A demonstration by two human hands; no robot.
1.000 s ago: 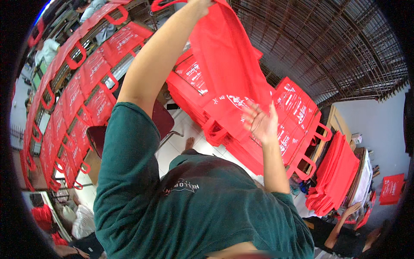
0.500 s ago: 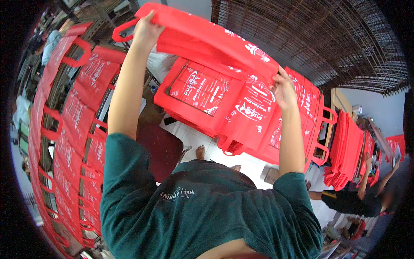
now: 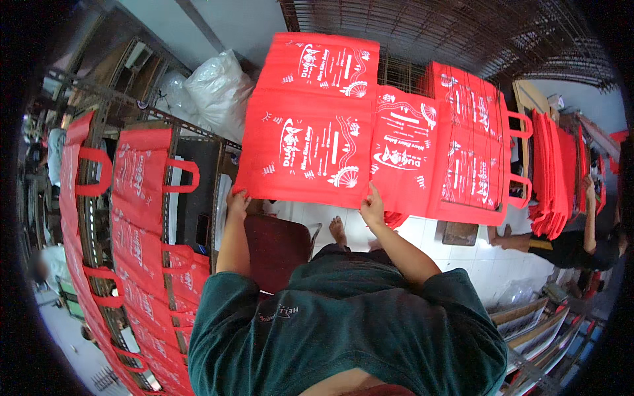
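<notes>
A red fabric bag panel [image 3: 308, 105] with white printing lies spread out in front of me, two printed faces showing one above the other. My left hand [image 3: 238, 202] pinches its near left corner between thumb and fingers. At the near right corner, my right hand [image 3: 372, 206] has its fingers closed on the edge. Right beside it lies another red printed bag [image 3: 404, 142], and further right a wire rack [image 3: 505, 155] holds more red bags with handles [image 3: 520, 125]. What lies under the panel in my hands is hidden.
Racks of red bags [image 3: 139, 171] run along my left. Stacked wire racks [image 3: 396, 26] rise at the back; white plastic sacks [image 3: 221, 86] stand back left. A dark red chair [image 3: 274, 244] is near my left arm. A person [image 3: 574, 247] works at far right beside hanging red bags [image 3: 547, 178].
Both hands have come down and nearer from their raised position. The red panel, held up and folded over before, now lies spread out flat. The view has shifted too.
</notes>
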